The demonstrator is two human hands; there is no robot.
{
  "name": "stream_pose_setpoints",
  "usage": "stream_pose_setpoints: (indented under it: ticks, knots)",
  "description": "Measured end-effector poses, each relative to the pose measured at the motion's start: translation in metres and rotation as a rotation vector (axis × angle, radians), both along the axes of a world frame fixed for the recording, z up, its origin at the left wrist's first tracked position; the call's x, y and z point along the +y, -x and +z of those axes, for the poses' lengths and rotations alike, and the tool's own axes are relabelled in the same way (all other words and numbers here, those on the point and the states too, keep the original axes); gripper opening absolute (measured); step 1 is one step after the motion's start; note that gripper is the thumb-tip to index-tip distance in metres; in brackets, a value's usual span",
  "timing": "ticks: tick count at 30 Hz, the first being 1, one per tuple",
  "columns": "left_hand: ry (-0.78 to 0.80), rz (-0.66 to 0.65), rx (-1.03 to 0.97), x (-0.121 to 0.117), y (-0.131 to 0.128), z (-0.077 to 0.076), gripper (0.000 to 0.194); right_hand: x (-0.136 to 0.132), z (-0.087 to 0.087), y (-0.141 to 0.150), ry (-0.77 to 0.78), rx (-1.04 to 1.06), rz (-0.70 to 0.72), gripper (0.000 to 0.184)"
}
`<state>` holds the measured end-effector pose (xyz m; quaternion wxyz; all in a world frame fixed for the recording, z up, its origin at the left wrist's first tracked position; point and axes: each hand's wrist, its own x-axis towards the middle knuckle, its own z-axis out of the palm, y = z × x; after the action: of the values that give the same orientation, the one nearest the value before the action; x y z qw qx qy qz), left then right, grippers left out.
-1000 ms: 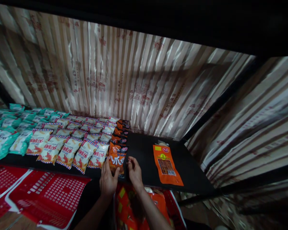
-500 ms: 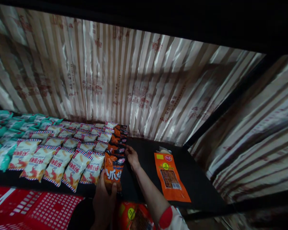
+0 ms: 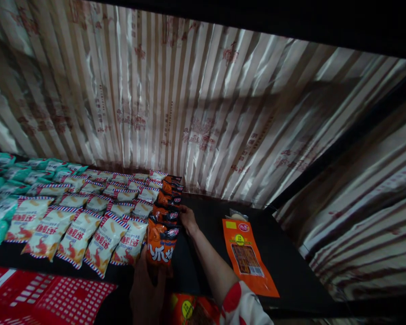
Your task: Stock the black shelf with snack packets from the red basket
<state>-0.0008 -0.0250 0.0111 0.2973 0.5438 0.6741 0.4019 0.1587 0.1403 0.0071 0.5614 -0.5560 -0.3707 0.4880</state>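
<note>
A row of orange and black snack packets [image 3: 166,212] runs front to back on the black shelf [image 3: 203,266]. My left hand [image 3: 145,289] grips the front packet of that row [image 3: 160,246] from below, fingers wrapped round its lower edge. My right hand [image 3: 188,220] reaches further in and rests against the right side of the row, fingers curled on the packets. White, red and blue snack packets [image 3: 101,237] lie in rows to the left.
A flat orange packet [image 3: 248,257] lies alone on the shelf's right part. Green packets [image 3: 0,216] fill the far left. Red plastic baskets [image 3: 54,300] sit below at front left. More orange packets [image 3: 189,311] lie beneath my arms. Striped shiny fabric [image 3: 189,113] backs the shelf.
My right hand moved from the shelf's front edge deeper along the orange row. My left hand shifted lower under the front packet. The view tilted slightly.
</note>
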Motion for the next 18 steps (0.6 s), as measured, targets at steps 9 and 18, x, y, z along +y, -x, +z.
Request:
stream_pose_setpoints:
  ticks: [9,18]
  knots:
    - [0.016,0.003,-0.014,0.0009,-0.0009,0.001,0.062,0.0,0.0056,0.001,0.01,0.011,-0.035,0.018]
    - [0.042,-0.02,-0.017,0.0019,0.0019,-0.002,0.061,0.0047,0.0053,0.0055,-0.075,-0.049,-0.105,0.013]
